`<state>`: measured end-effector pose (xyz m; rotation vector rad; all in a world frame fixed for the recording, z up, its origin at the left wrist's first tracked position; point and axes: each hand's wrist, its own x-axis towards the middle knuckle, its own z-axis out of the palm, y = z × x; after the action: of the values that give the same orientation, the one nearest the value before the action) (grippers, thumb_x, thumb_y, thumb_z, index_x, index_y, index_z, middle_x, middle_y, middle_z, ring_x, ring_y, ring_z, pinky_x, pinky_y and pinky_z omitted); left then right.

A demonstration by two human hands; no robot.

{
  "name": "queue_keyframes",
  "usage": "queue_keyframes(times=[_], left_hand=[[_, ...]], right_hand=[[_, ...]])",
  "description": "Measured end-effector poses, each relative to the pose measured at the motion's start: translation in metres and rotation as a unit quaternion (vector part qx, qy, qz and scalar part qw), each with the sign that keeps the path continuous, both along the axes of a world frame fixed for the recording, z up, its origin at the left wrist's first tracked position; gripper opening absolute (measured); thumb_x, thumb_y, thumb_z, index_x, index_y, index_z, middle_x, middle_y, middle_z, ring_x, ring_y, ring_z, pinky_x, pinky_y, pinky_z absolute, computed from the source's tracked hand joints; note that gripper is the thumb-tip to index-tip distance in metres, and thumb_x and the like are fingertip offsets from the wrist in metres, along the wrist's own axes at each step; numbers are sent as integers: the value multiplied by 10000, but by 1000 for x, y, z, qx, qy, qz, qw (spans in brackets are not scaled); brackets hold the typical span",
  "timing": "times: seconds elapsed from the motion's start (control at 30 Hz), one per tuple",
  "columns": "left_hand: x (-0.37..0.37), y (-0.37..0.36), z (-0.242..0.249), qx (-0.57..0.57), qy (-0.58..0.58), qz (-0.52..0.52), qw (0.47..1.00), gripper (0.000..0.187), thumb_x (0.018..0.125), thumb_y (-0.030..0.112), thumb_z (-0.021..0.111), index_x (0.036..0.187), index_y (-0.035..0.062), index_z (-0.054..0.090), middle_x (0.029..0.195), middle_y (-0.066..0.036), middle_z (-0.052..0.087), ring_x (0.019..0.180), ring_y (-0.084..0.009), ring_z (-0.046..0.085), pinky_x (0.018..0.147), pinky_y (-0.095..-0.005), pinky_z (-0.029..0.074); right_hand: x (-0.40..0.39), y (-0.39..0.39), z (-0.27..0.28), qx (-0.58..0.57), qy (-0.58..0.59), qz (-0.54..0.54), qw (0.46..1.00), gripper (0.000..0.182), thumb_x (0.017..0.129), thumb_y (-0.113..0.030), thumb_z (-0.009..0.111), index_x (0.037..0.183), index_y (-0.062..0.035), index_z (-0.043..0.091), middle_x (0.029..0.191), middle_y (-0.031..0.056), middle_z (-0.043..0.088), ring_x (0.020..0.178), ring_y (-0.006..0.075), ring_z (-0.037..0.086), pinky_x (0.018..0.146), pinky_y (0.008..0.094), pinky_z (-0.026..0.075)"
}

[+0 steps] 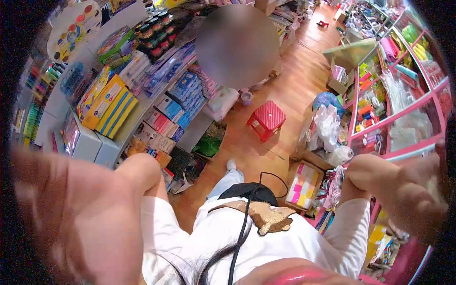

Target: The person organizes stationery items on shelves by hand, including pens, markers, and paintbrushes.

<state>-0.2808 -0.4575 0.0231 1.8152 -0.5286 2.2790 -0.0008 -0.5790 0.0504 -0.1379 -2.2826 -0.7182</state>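
My left hand is raised close to the camera at the lower left, large and blurred, its fingers smeared or cut off by the dark edge. Opposite it, my right hand is lifted at the right edge, also blurred, with its fingers indistinct. Nothing can be made out in either one. Between the two arms is my white shirt with a brown appliqué, and a black cord hangs down over it.
A red stool stands on the wooden floor. Shelves with yellow boxes line the left. On the right are a pink-framed glass cabinet, plastic bags and a cardboard box. A round blur covers the top middle.
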Motion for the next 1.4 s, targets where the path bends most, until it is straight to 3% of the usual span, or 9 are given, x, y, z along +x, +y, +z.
queue_keyframes(times=[0.13, 0.2, 0.23, 0.3, 0.47, 0.77, 0.9, 1.17, 1.4], left_hand=[[18, 95, -29, -145, -42, 110, 983, 338, 801, 177, 490, 1066, -32, 506, 958, -218, 591, 908, -329, 591, 726, -321, 512], [37, 168, -61, -220, -9, 146, 964, 297, 871, 244, 464, 924, -28, 570, 902, -145, 615, 868, -237, 601, 722, -299, 481], [38, 201, -80, -292, 103, 378, 872, 225, 862, 232, 518, 873, 28, 612, 838, -70, 629, 774, -161, 605, 670, -275, 472], [56, 270, -129, -396, 266, 399, 783, 155, 842, 210, 553, 895, 95, 641, 874, -94, 635, 798, -205, 619, 729, -317, 470], [69, 344, -212, -381, 419, 574, 591, 324, 817, 420, 547, 997, 162, 627, 971, -33, 609, 901, -252, 593, 689, -385, 490], [77, 368, -261, -315, 465, 639, 525, 407, 719, 280, 683, 1028, 47, 556, 974, -86, 500, 900, -242, 514, 727, -359, 466], [82, 376, -263, -360, 423, 645, 525, 325, 740, 215, 667, 990, 54, 536, 964, -93, 499, 894, -247, 502, 756, -369, 446], [108, 378, -277, -345, 387, 706, 482, 252, 784, 171, 614, 1006, 98, 523, 1002, -103, 512, 938, -287, 498, 798, -414, 423], [105, 377, -259, -488, 393, 563, 538, 306, 772, 185, 646, 1061, 112, 575, 986, -122, 538, 963, -317, 507, 850, -426, 406]], right_hand=[[20, 77, -45, -35, 140, -34, 989, 60, 776, -45, 583, 783, -16, 532, 741, 94, 548, 619, 197, 534, 558, 307, 438], [29, 134, -86, -91, 271, -127, 950, 62, 772, -34, 585, 774, -15, 526, 733, 92, 543, 613, 194, 529, 552, 307, 435], [29, 163, -114, -136, 331, -184, 916, 64, 770, -29, 586, 770, -14, 524, 729, 91, 540, 610, 193, 526, 549, 307, 433], [22, 217, -169, -260, 389, -266, 843, 97, 736, 30, 620, 818, -17, 598, 775, 53, 598, 671, 147, 559, 610, 250, 447], [2, 285, -236, -511, 332, -200, 767, 169, 736, 3, 643, 894, -56, 639, 800, 67, 626, 697, 169, 596, 598, 259, 457], [6, 396, -272, -615, 285, -49, 734, 160, 784, -17, 616, 941, -43, 630, 832, 67, 631, 716, 127, 596, 587, 237, 454], [17, 429, -275, -679, 269, -43, 682, 118, 815, -46, 597, 928, -23, 624, 838, 62, 635, 705, 118, 593, 597, 241, 453], [40, 484, -287, -687, 251, -16, 682, 115, 832, -54, 580, 933, -19, 622, 787, 60, 611, 644, 101, 561, 572, 241, 444], [52, 507, -296, -691, 256, -10, 675, 127, 858, -30, 541, 968, 1, 595, 735, 8, 577, 619, 38, 471, 562, 195, 400]])
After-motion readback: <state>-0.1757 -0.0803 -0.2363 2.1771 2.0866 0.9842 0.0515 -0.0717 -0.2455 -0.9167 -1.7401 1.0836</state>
